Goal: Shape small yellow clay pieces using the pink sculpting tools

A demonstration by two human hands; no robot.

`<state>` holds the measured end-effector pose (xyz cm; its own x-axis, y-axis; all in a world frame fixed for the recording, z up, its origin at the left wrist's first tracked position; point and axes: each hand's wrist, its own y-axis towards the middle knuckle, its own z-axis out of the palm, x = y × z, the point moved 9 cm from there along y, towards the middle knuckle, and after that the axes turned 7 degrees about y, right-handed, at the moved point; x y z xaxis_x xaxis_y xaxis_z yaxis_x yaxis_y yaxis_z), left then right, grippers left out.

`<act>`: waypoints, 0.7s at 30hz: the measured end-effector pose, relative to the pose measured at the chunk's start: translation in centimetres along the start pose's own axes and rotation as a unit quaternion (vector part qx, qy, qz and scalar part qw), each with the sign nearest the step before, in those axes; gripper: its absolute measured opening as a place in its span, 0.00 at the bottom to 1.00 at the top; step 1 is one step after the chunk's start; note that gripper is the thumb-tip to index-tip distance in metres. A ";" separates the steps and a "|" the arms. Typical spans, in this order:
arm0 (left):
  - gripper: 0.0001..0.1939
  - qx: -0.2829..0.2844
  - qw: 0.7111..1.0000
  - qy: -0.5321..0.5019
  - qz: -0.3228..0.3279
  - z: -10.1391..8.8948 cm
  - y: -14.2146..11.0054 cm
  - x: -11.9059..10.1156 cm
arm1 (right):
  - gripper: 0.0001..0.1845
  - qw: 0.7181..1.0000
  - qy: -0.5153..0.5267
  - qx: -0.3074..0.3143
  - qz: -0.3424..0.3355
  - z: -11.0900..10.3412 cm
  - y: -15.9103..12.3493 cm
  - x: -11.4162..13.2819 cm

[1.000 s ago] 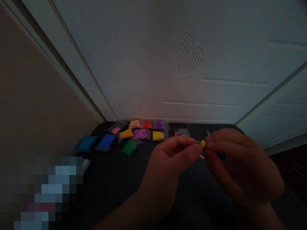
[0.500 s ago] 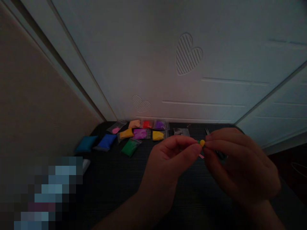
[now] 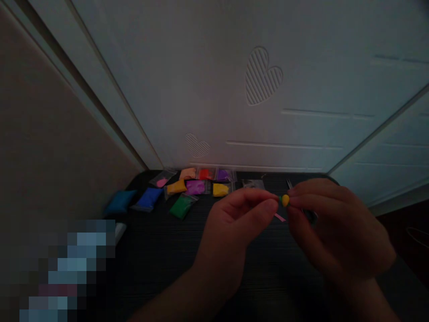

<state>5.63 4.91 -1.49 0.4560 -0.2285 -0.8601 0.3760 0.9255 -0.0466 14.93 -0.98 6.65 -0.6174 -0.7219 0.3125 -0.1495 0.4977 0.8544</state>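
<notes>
I have a small yellow-and-green piece raised in front of me above the dark desk, between the fingertips of my 2 hands. My left hand pinches it at the green end with thumb and forefinger. My right hand grips it from the other side, its fingertips against the yellow part.

Below and partly behind my fingers, a pink strip lies on the desk. Near it, a tool with a metal tip is mostly hidden by my right hand, so I can't tell its whole shape.

Toward the back left of the desk I see 10 coloured packets. Pink, peach, red and purple are farthest back; orange, magenta and a yellow packet come nearer; teal, blue and a green packet are nearest me. A clear packet with greyish contents lies to the right of the yellow packet. Behind the desk stands a pale panel with 2 striped hearts in relief.
</notes>
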 end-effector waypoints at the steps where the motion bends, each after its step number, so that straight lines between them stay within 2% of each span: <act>1: 0.03 0.002 1.000 0.005 0.004 0.0 0.0 -0.1 | 0.17 1.000 0.007 -0.004 0.004 -0.1 0.0 0.0; 4: 0.05 0.021 0.999 0.040 0.020 0.0 -0.2 -0.7 | 0.18 1.000 0.021 -0.003 -0.001 -0.4 0.1 0.3; 8: 0.08 0.014 0.990 0.121 0.064 -0.2 -0.6 -2.4 | 0.19 0.999 0.017 0.047 -0.019 0.1 0.5 0.9; 12: 0.09 0.031 0.979 0.198 0.047 0.0 -0.9 -2.9 | 0.17 0.998 0.026 0.057 -0.021 0.1 0.7 1.1; 21: 0.06 0.046 0.982 0.176 0.042 0.3 -0.8 -2.2 | 0.15 0.997 0.033 0.062 -0.023 0.1 0.8 1.3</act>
<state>4.58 4.58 0.56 0.1871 -0.0195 -0.9822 0.4279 0.9016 0.0636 13.90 -1.44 7.71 -0.5555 -0.7737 0.3048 -0.2730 0.5159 0.8120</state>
